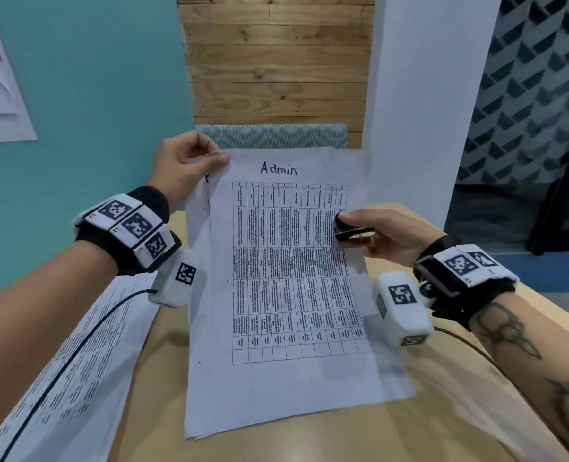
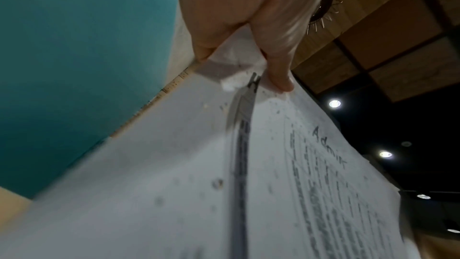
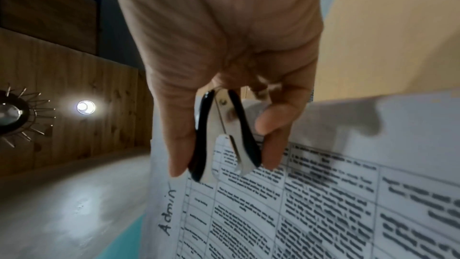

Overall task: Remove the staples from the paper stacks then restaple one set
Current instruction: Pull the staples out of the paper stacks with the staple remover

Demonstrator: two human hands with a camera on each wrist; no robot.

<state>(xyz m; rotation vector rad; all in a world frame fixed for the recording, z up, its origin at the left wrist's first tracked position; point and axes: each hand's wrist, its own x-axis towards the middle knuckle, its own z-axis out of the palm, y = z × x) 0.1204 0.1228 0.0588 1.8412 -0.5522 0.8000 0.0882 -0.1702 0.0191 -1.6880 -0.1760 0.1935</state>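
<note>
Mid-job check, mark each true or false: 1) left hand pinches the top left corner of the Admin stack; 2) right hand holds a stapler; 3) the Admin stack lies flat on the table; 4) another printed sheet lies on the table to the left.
1) True: the left hand pinches the top left corner of the Admin stack.
2) False: the right hand holds a black staple remover.
3) False: its top is lifted off the wooden table.
4) True: a printed sheet lies there, under the left forearm.

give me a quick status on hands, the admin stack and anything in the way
Left hand pinches Admin paper stack at its top left corner. Right hand grips staple remover, near the stack's right edge. Nothing blocking.
</note>
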